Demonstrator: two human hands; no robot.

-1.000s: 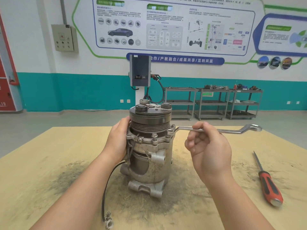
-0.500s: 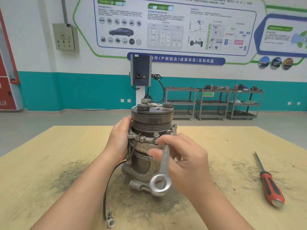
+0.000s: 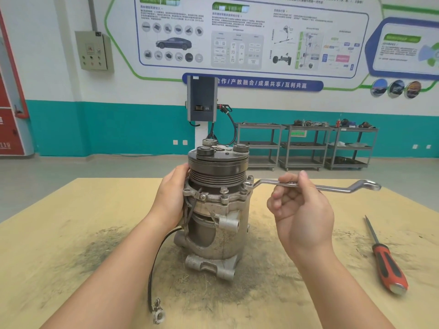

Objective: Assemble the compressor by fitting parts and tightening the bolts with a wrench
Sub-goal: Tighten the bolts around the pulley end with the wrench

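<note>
The grey metal compressor (image 3: 221, 210) stands upright on the wooden table (image 3: 71, 233), its dark grooved pulley on top. My left hand (image 3: 172, 198) grips its left side just under the pulley. My right hand (image 3: 300, 210) pinches the shaft of a silver ring wrench (image 3: 332, 187). The wrench lies level and points right, with its near ring seated on a bolt (image 3: 249, 180) at the flange's right edge. Other bolts stand along the flange front (image 3: 223, 191).
A red and black screwdriver (image 3: 384, 260) lies on the table at the right. A black cable with a small connector (image 3: 158, 313) trails from the compressor toward the front edge. Dark grime covers the table around the compressor. Metal shelf carts (image 3: 306, 146) stand by the far wall.
Half a second ago the wrench pointed down toward me in front of the compressor. It has swung back out to the right and sits level on the right-side bolt. My left hand stays put.
</note>
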